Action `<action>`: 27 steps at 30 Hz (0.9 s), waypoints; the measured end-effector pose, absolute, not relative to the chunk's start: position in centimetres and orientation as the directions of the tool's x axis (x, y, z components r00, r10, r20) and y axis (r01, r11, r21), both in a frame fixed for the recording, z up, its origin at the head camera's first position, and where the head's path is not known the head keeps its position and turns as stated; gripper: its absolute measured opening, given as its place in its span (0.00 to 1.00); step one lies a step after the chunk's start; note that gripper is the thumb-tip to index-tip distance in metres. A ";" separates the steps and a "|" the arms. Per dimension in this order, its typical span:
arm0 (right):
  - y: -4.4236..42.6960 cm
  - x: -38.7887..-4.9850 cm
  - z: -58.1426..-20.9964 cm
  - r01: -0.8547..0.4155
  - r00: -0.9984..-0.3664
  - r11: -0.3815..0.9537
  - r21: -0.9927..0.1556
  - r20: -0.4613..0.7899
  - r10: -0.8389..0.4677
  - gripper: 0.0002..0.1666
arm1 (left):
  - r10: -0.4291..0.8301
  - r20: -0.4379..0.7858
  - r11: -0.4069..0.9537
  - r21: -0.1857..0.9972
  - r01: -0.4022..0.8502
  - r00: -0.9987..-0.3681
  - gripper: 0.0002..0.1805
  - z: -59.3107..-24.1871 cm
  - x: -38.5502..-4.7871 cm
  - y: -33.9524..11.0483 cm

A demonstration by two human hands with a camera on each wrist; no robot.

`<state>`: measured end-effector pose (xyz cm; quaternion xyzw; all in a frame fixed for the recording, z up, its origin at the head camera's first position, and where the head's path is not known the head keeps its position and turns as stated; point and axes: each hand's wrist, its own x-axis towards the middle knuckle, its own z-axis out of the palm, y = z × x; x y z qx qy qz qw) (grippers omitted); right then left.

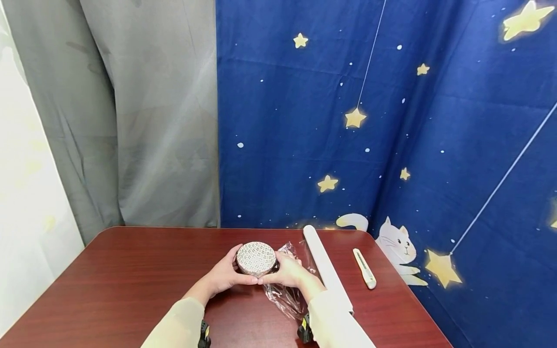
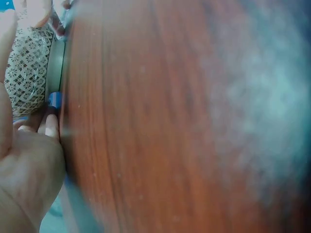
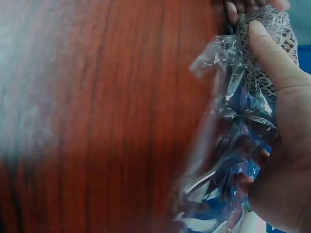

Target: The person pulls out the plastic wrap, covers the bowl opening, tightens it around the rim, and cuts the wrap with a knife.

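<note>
Between my two hands is a round, box-like object (image 1: 256, 258) with a lattice pattern on its top, held at mid-table. My left hand (image 1: 221, 277) grips its left side, fingers curved behind and thumb in front. On the opposite side my right hand (image 1: 288, 270) holds it the same way, and the two thumb tips meet at the front. Clear crinkled plastic film (image 3: 233, 121) lies against the patterned side (image 3: 279, 36) in the right wrist view and trails below the right hand. In the left wrist view the patterned surface (image 2: 29, 68) looks glossy; its underside is hidden.
A long white roll (image 1: 326, 266) lies slantwise right of the hands, partly behind the right forearm. Further right, near the edge of the dark red table (image 1: 143, 275), lies a pale utility knife (image 1: 364, 268). Grey and blue star-printed curtains (image 1: 296, 121) hang behind the table.
</note>
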<state>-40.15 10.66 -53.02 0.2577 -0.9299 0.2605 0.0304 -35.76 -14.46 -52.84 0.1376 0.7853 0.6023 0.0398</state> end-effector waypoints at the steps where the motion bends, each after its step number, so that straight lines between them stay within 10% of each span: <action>1: 10.7 -40.5 -53.7 -0.502 -0.863 0.730 -0.463 0.208 -0.461 0.53 | 0.261 0.105 0.244 0.955 0.171 -0.960 0.70 -52.8 -35.8 -14.5; 27: 12.1 -38.8 -48.4 -0.434 -0.859 0.721 -0.541 0.008 -0.511 0.67 | 0.226 0.129 0.269 0.944 0.189 -0.966 0.55 -52.8 -35.5 -14.1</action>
